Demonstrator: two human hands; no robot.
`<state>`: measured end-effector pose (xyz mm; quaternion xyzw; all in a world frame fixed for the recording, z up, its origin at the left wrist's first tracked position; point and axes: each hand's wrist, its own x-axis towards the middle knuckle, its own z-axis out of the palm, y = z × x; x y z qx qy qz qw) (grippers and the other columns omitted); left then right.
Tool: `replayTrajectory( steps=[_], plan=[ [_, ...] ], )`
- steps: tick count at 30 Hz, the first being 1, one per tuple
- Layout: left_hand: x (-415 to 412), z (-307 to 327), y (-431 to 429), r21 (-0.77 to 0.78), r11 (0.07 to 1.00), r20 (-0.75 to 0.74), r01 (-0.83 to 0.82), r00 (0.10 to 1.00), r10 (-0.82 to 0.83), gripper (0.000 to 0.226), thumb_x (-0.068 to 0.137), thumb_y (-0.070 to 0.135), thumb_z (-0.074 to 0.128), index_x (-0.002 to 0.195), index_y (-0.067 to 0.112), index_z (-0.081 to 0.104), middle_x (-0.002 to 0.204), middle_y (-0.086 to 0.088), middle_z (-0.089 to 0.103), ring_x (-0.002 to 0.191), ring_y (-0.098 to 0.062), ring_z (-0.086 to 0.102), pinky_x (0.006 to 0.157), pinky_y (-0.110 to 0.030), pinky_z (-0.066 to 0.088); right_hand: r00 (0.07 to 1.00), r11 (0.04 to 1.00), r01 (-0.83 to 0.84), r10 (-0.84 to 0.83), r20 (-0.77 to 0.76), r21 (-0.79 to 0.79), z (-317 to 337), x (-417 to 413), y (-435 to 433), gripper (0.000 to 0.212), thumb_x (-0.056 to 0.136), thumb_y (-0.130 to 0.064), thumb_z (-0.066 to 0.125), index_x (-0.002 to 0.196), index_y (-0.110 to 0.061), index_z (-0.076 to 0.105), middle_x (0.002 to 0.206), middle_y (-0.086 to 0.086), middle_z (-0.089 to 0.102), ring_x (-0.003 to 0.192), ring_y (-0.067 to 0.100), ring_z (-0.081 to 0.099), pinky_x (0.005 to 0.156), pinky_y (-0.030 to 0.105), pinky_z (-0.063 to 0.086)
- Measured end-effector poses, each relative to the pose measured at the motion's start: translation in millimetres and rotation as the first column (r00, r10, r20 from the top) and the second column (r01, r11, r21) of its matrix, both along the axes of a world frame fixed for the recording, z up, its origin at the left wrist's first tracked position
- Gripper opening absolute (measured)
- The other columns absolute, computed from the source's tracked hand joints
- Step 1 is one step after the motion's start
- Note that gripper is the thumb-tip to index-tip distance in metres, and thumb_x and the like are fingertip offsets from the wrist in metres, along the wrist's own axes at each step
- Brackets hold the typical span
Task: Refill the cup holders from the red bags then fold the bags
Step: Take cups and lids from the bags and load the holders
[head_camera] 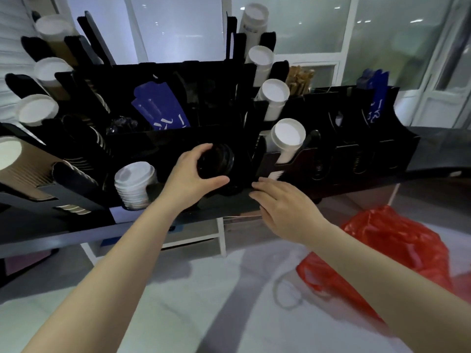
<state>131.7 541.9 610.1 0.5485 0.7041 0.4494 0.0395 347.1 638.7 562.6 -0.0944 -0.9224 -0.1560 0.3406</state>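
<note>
Head view: a black rack of cup holders (178,141) stood on the dark worktop (63,225), spanning the picture from 9 o'clock to 3 o'clock.
Done so far: the refill looked well along. White cups (288,138) sat in 4 slots climbing toward 12 o'clock, 3 white-rimmed stacks (37,110) stood at 10 o'clock, brown cups (17,164) lay at 9 o'clock, and white lids (133,184) filled a front slot at 8 o'clock of the centre.
Step in hand: a stack of black lids (216,160) was at the rack's middle front slot, near the picture's centre, and seemed to be going in.
Left hand (188,171): it gripped the black lids, its fingers (200,149) curled over the top of the stack and the thumb pressed underneath.
Right hand (283,202): it held nothing, its fingers (265,186) nearly straight and spread, at 4 o'clock of the lids and just beside the rack's front edge. Whether it touched the rack could not be told.
Look of the lids: they were dark and glossy, with ribbed rims nested tightly, and the stack lay on its side. Their number could not be read.
Red bag (382,250): only 1 showed, at 4 o'clock on the pale floor (204,301) below the worktop. It was thin, crumpled and slack, and its inside was hidden.
Left to do: the black lids had to be seated, anything in the bag had to go into the rack, and the bag was not yet folded.
</note>
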Motion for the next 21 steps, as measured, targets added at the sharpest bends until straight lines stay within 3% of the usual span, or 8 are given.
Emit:
replayTrajectory(
  steps=[3, 9, 14, 18, 21],
  plan=[
    [9.9, 2.0, 32.2, -0.029, 0.997, -0.171, -0.072, 0.983, 0.066, 0.074, 0.067, 0.040, 0.082, 0.132, 0.030, 0.046, 0.130, 0.001, 0.048, 0.115, -0.014, 0.047, 0.090, -0.025, 0.037, 1.000, 1.000, 0.024, -0.024, -0.003, 0.010, 4.5, 29.6, 10.4, 0.035, 0.071, -0.002, 0.076, 0.106, 0.001, 0.069, 0.115, 0.017, 0.066, 0.111, 0.035, 0.062, 0.089, 0.046, 0.053],
    [13.6, 6.3, 68.3, -0.111, 0.933, -0.394, -0.343, 0.877, 0.276, 0.075, 0.070, 0.050, 0.076, 0.135, 0.029, 0.043, 0.132, -0.006, 0.051, 0.122, -0.031, 0.042, 0.093, -0.044, 0.039, 0.992, 0.992, 0.127, -0.127, 0.012, -0.006, 6.4, 75.4, 23.9, 0.034, 0.072, -0.004, 0.075, 0.105, -0.002, 0.070, 0.115, 0.014, 0.066, 0.114, 0.033, 0.061, 0.091, 0.045, 0.052],
    [12.9, -5.6, 74.7, -0.354, 0.851, -0.616, -0.388, 0.781, 0.099, 0.083, 0.074, 0.053, 0.070, 0.144, 0.036, 0.029, 0.137, 0.001, 0.046, 0.128, -0.026, 0.036, 0.100, -0.055, 0.026, 0.984, 0.984, 0.175, -0.174, 0.030, -0.021, 5.8, 89.7, 27.9, 0.035, 0.071, -0.005, 0.076, 0.106, -0.004, 0.070, 0.117, 0.013, 0.066, 0.114, 0.032, 0.061, 0.094, 0.044, 0.051],
    [16.5, -12.9, 78.4, -0.394, 0.796, -0.720, -0.460, 0.693, 0.044, 0.071, 0.084, 0.056, 0.058, 0.145, 0.037, 0.029, 0.141, 0.002, 0.043, 0.131, -0.026, 0.035, 0.106, -0.068, 0.006, 0.986, 0.986, 0.165, -0.164, 0.041, -0.025, 3.4, 91.4, 28.9, 0.034, 0.073, -0.006, 0.076, 0.107, -0.005, 0.070, 0.117, 0.012, 0.066, 0.115, 0.031, 0.061, 0.095, 0.043, 0.051],
    [16.7, -11.2, 80.3, -0.433, 0.770, -0.718, -0.469, 0.696, 0.020, 0.060, 0.091, 0.055, 0.047, 0.146, 0.039, 0.028, 0.150, -0.001, 0.035, 0.136, -0.028, 0.031, 0.103, -0.072, -0.005, 0.987, 0.988, 0.154, -0.153, 0.039, -0.014, 3.1, 94.1, 31.6, 0.034, 0.074, -0.007, 0.076, 0.107, -0.005, 0.070, 0.117, 0.012, 0.066, 0.114, 0.031, 0.061, 0.095, 0.042, 0.050]
  ],
)
